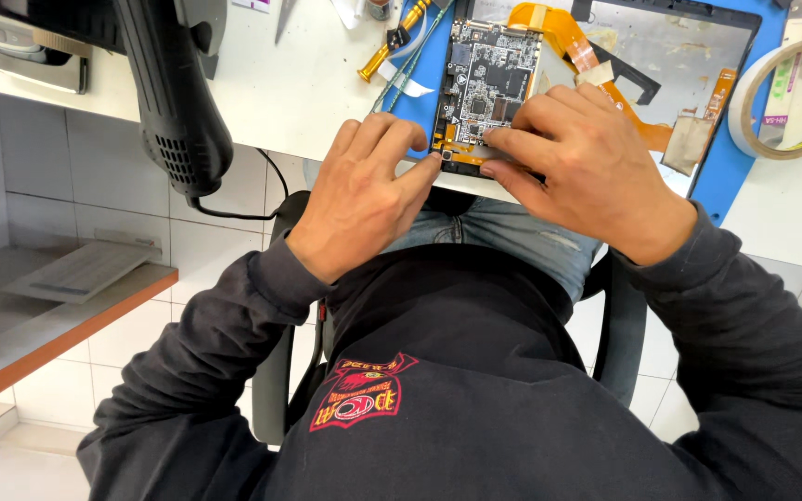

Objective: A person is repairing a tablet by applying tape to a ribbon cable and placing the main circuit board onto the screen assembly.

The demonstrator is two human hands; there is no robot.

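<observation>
Neither hand grips anything: the left hand lies flat, its thumb at the near edge of the circuit board, and the right hand presses fingertips on that edge. The board sits upper centre in an opened tablet. A heat gun hangs upper left; a tape roll lies upper right.

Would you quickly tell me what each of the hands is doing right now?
Left hand: open, fingertips pressing the circuit board edge.
Right hand: open, fingers flat on the board's lower end.
</observation>
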